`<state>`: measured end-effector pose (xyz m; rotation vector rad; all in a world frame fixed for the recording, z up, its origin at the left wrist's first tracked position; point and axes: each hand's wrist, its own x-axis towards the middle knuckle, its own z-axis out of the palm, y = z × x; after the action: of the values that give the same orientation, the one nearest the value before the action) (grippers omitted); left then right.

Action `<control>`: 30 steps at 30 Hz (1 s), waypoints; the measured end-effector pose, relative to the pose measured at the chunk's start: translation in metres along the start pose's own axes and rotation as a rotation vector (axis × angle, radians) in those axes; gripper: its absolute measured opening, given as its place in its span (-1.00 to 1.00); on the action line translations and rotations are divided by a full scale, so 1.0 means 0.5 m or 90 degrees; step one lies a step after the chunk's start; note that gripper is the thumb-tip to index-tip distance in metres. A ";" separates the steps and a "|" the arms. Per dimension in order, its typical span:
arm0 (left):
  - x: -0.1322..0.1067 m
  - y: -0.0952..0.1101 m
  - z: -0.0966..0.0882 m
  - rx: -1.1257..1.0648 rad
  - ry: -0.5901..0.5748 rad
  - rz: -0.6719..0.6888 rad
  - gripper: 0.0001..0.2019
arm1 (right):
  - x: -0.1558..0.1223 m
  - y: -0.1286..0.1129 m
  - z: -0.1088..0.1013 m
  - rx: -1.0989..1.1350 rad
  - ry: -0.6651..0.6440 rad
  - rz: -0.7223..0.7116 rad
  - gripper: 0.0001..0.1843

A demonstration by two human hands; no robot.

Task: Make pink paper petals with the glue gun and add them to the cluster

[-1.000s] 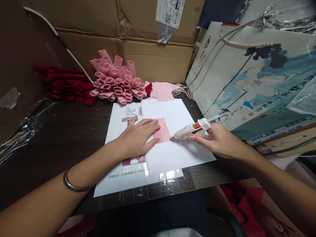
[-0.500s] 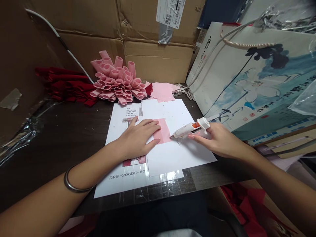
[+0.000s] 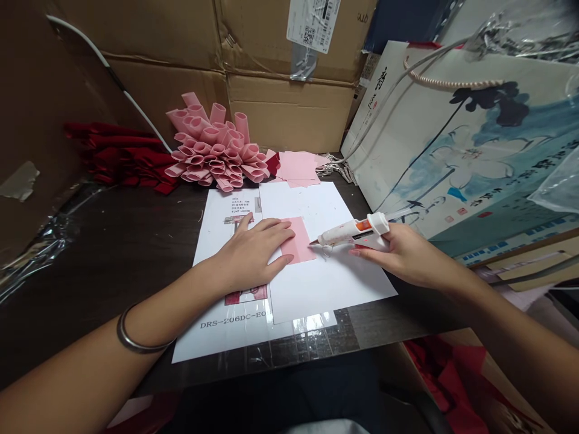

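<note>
My left hand lies flat, fingers stretched out, pressing a pink paper square onto white sheets on the dark table. My right hand grips a white glue gun with an orange mark. Its nozzle tip touches the right edge of the pink square, about halfway up. A metal bangle sits on my left wrist.
A pile of rolled pink paper cones and loose pink squares lie at the back of the table. Dark red paper is stacked at back left. Cardboard boxes form the rear wall. A printed gift bag leans at right.
The glue gun's nozzle has slid up along the right edge of the pink square, and my right hand rose slightly with it. My left hand has stayed put.
</note>
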<state>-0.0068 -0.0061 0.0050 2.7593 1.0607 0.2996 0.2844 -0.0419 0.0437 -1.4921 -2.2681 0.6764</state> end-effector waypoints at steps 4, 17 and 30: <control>0.001 0.000 0.000 -0.001 -0.001 -0.003 -0.58 | -0.004 0.002 0.000 0.012 0.025 0.021 -0.69; -0.001 0.003 -0.003 0.000 -0.013 -0.010 -0.56 | 0.035 0.008 0.035 0.111 0.084 0.074 -0.69; -0.001 0.006 -0.010 -0.002 -0.023 -0.018 -0.56 | 0.053 0.016 0.041 0.129 0.111 0.099 -0.73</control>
<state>-0.0065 -0.0081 0.0102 2.7332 1.0879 0.2465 0.2693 -0.0191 0.0228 -1.5725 -1.9096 0.7621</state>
